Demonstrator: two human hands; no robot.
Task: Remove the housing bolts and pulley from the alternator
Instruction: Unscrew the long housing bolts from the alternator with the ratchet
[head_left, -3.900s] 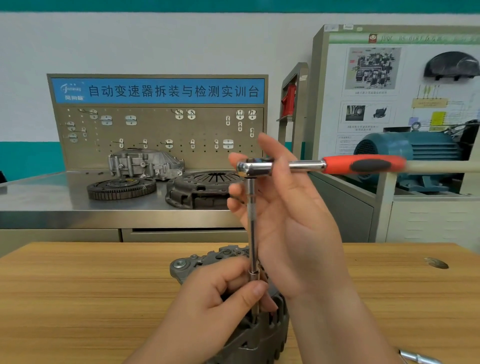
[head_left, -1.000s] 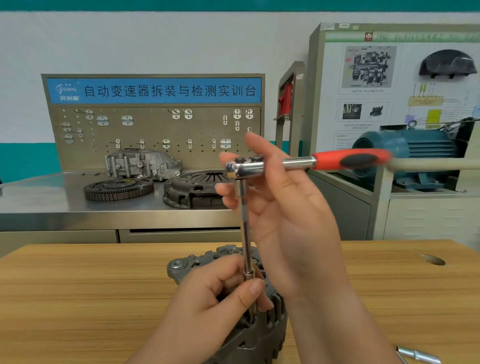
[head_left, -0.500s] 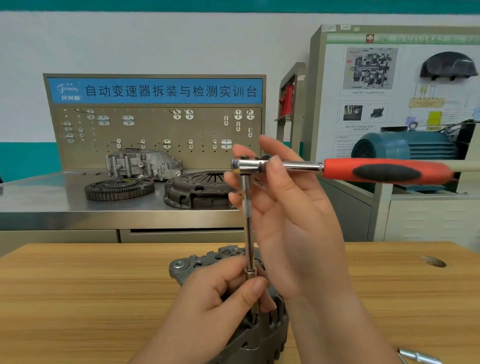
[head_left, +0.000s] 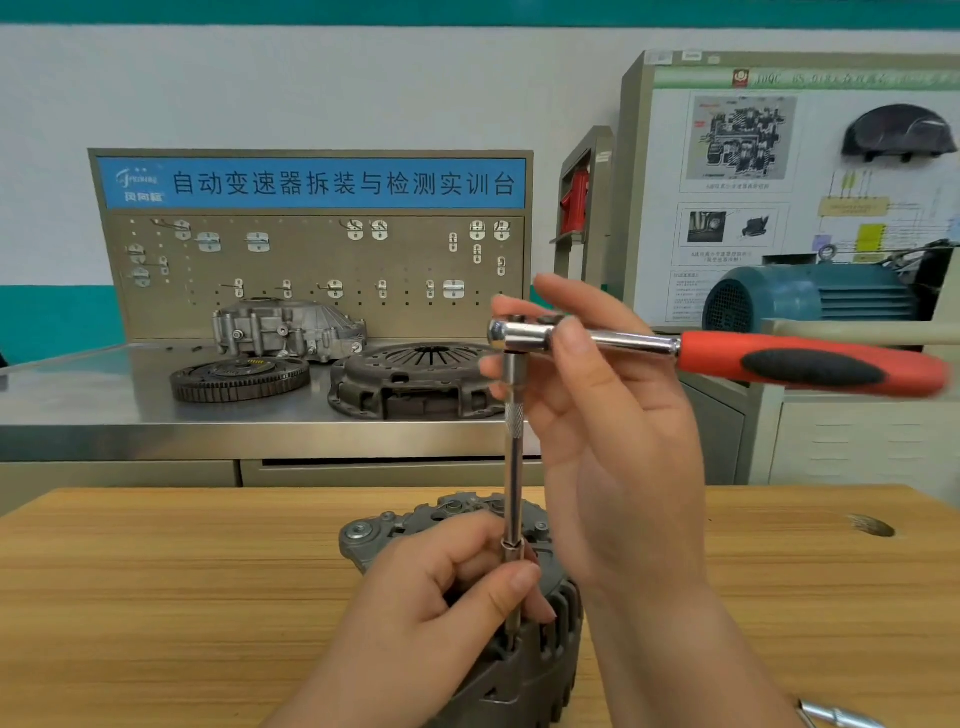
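A grey alternator (head_left: 545, 654) stands on the wooden table (head_left: 156, 597) at bottom centre, partly hidden by my hands. A ratchet wrench (head_left: 810, 364) with a red and black handle points right; its long chrome extension bar (head_left: 513, 467) runs straight down into the alternator's housing. My left hand (head_left: 447, 608) pinches the lower end of the extension where the socket meets the housing. My right hand (head_left: 608, 410) holds the ratchet head, thumb laid over the chrome neck and fingers behind it. The bolt under the socket is hidden.
A chrome tool (head_left: 836, 717) lies at the table's bottom right edge, and a round hole (head_left: 872, 525) is in the tabletop at right. Behind stands a steel bench with a flywheel (head_left: 239, 379), clutch cover (head_left: 415, 379) and gearbox housing (head_left: 285, 327). A blue motor (head_left: 810, 296) sits at right.
The ratchet's red handle has swung back and forth and now points right and slightly toward me. My left hand keeps its pinch on the extension's lower end.
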